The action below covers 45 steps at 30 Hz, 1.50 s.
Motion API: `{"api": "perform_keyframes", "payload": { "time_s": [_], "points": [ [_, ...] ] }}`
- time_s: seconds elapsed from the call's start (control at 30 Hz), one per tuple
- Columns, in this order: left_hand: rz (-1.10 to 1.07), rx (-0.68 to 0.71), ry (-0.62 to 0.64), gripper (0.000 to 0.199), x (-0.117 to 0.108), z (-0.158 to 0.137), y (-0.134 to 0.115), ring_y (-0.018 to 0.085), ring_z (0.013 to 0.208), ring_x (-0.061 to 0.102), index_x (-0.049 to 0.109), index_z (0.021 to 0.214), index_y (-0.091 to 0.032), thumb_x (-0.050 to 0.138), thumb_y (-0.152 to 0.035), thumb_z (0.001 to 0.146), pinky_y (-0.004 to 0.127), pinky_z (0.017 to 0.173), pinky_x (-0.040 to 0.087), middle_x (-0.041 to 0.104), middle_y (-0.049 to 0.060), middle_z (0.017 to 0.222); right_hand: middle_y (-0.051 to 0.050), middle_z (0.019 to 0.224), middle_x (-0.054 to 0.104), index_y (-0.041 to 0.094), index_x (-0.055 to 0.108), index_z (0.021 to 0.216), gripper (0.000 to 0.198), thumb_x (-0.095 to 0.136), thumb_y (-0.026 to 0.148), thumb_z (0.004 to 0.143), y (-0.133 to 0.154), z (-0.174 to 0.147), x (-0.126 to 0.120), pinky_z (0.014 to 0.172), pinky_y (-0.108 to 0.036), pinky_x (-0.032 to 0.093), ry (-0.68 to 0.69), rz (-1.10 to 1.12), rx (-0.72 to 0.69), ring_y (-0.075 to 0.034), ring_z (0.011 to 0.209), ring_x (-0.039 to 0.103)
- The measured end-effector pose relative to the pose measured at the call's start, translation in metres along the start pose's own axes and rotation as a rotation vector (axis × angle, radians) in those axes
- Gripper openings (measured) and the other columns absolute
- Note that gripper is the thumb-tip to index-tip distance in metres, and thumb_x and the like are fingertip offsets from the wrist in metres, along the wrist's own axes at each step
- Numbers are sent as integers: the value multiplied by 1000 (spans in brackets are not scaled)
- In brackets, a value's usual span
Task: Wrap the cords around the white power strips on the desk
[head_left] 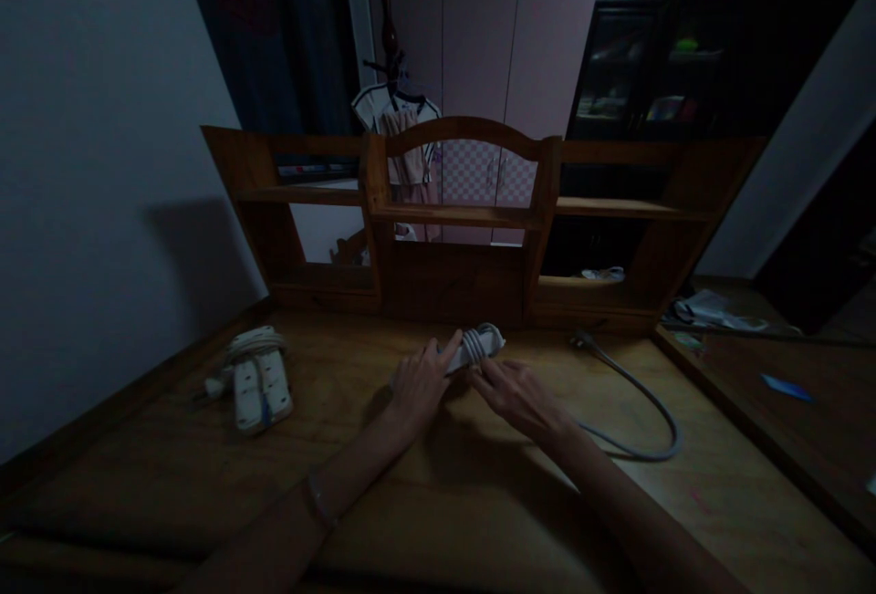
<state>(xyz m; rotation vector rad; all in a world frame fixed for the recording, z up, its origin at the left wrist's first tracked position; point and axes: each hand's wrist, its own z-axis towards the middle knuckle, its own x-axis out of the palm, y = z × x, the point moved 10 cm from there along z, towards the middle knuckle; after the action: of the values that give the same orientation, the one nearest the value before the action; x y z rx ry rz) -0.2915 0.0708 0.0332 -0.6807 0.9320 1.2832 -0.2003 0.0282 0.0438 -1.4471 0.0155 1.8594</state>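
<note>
One white power strip [453,359], grey cord [472,344] around

Dim, bluish light fills my remote feed, brightening the middle of the bench [444,521] and catching the edges of the shelf unit [455,213]. Shadows spread beneath the hands [419,384] and darken the left wall [102,165]. The black cabinet [753,37] sinks almost into darkness. Fine detail looks soft, and my wide lens stretches the picture toward its edges.
</note>
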Motion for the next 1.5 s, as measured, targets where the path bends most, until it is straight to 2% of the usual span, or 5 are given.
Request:
{"api": "perform_keyframes", "payload": {
  "time_s": [0.23,0.4,0.67,1.2,1.5],
  "points": [
    [-37,95,30,64,-2,-2,-17,21,78,62,34,140,-31,51,-55,83,27,62,41,61,7,92,-7,81,58,16,60,83,32,52,47,89,-54,-11,-28,64,-29,31,-134,2,385,-18,74,55],
    [-84,204,124,64,6,-8,-35,23,81,64,32,140,-33,51,-57,83,29,64,41,64,6,97,-4,77,60,17,60,78,37,53,53,87,-53,-14,-30,66,-28,29,-150,53,191,-16,71,55],
    [-78,422,122,64,-2,-16,-58,23,73,63,46,125,-24,52,-65,77,27,55,39,63,7,91,-2,62,59,18,53,60,55,57,72,70,-73,-18,-11,55,-27,21,-38,198,258,-13,57,51],
    [-151,849,-138,52,-32,-49,-101,21,82,62,51,115,-17,31,-58,90,31,65,48,64,10,90,3,50,50,18,52,60,52,58,68,72,-107,-33,11,50,-21,22,0,537,468,-9,48,46],
    [-177,742,-268,39,-37,-42,-77,22,88,63,50,116,-13,35,-42,93,33,72,49,64,12,99,-2,52,58,16,63,61,59,38,63,88,-86,-21,41,50,-22,24,142,499,448,-10,50,51]
  ]
}}
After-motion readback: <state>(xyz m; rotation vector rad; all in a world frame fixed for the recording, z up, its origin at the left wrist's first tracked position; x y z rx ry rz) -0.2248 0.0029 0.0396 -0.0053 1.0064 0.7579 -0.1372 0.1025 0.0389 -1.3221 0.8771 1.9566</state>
